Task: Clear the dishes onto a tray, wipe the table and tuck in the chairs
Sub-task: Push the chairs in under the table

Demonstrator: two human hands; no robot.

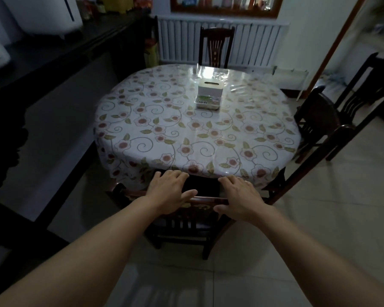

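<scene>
Both hands on the top rail of the near chair [200, 202], dark wood, its seat pushed partly under the worktop [195, 120]. Left hand [171, 191] lies over the rail, fingers bent down the far side, thumb along the near edge; a loose grip on the rail. Right hand [239, 197] same: fingers draped forward over the rail, thumb behind, holding it. Hands are apart, a stretch of bare rail between them.

Worktop is round, covered by a floral cloth under clear plastic; cloth edge hangs just above the hands. Only a white tissue box [208, 95] sits on it, past the middle, far from the hands. No tray visible.

Far chair [216, 46] stands tucked at the opposite side, before a white radiator [253, 43]. Right chair [317, 120] stands beside the worktop's right edge, angled, not fully in. Another dark chair frame [361, 85] stands behind it. Long dark counter [53, 54] runs along the left, close to the worktop, with white appliances on it. Pale floor tiles [297, 218] below.
</scene>
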